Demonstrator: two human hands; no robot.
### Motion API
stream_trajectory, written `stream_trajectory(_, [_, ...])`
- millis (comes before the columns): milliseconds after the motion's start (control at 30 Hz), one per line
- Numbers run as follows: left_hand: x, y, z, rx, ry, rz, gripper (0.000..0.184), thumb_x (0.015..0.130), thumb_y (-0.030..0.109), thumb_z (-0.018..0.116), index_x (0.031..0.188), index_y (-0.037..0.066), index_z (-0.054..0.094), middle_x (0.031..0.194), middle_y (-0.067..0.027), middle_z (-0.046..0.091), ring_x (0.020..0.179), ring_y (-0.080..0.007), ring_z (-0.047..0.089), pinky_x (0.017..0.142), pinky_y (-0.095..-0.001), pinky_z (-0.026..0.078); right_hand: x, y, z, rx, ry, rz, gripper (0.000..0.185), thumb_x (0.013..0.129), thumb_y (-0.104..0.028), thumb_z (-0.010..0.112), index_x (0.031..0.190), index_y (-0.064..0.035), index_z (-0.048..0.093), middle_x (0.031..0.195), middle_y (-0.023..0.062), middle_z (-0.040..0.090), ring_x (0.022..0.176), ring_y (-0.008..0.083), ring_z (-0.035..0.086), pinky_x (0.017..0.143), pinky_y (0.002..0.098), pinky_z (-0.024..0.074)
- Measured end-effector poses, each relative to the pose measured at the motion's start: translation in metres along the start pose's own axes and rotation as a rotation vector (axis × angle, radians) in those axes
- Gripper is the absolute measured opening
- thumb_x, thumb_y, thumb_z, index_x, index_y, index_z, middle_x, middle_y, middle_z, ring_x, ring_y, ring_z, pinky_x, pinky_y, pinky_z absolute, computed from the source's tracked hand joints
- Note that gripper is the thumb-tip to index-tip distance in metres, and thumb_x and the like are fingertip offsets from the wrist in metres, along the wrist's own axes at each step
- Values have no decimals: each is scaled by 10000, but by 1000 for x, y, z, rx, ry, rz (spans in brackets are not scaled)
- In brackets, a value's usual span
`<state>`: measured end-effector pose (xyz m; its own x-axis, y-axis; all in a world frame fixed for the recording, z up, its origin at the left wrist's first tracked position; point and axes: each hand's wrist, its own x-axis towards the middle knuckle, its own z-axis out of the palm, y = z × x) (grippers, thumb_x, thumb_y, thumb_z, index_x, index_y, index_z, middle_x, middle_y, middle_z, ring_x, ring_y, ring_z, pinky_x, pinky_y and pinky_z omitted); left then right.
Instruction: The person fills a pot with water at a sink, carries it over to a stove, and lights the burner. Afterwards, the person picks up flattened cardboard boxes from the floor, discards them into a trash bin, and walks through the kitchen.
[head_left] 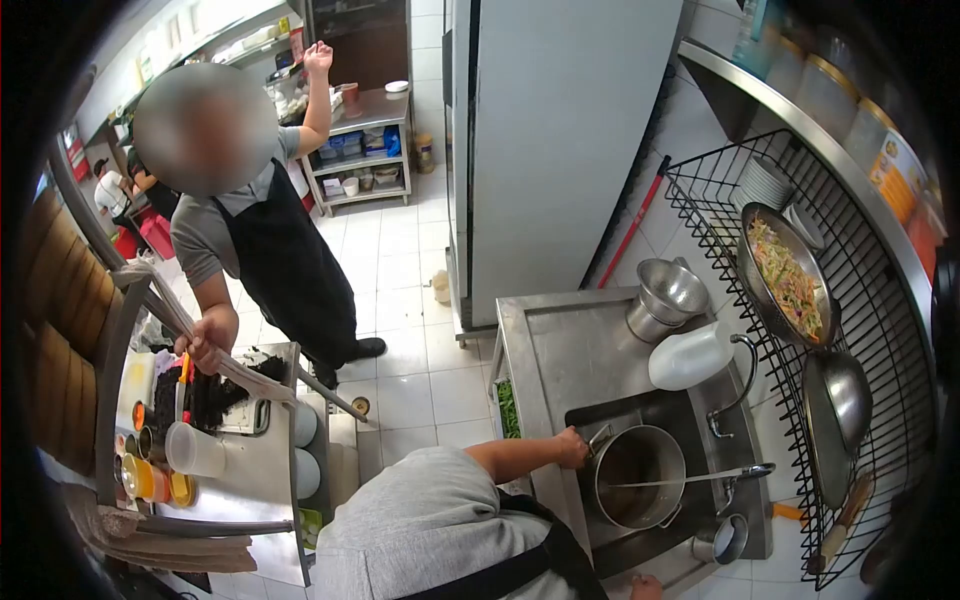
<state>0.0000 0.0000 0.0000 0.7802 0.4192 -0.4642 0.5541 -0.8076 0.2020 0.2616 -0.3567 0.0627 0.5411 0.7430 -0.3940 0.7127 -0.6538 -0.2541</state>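
Observation:
My left hand (572, 448) is closed at the near side handle of a large metal pot (664, 447), which sits in the sink basin (640, 408). Brownish contents show inside the pot, and a thin pale line, a spout or a water stream, reaches over it from the tap (752, 470). Only part of my right hand (646, 588) shows at the bottom edge, near the front of the sink; its fingers cannot be made out. A small metal cup (722, 540) stands beside the pot, to the right of that hand.
A white jug (690, 357) and metal colander (672, 292) stand on the steel counter (540, 330). A wire rack (880, 420) holds a pan of shredded food (785, 275). Across the aisle, a co-worker in a black apron (290, 260) raises one arm beside a prep table (250, 490).

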Motion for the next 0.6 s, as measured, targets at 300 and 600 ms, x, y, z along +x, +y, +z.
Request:
stream_trajectory(300, [19,-3,16,30,-19,-4,361,864,338,441,1041,93,638,1086,-93,642,1025,-232,597,865,-421,385,-5,6,0,13,0,18,520,844,-495,516,1036,-27,636,1017,228,623,1003,404,553,874,456,430])
stream_trajectory(600, [1,3,-8,-7,-74,23,379,864,376,441,1031,96,635,1066,-101,649,1027,-244,598,894,-436,384,2,22,13,-61,121,-61,407,842,-419,546,945,-39,652,917,230,633,889,417,578,785,475,458])
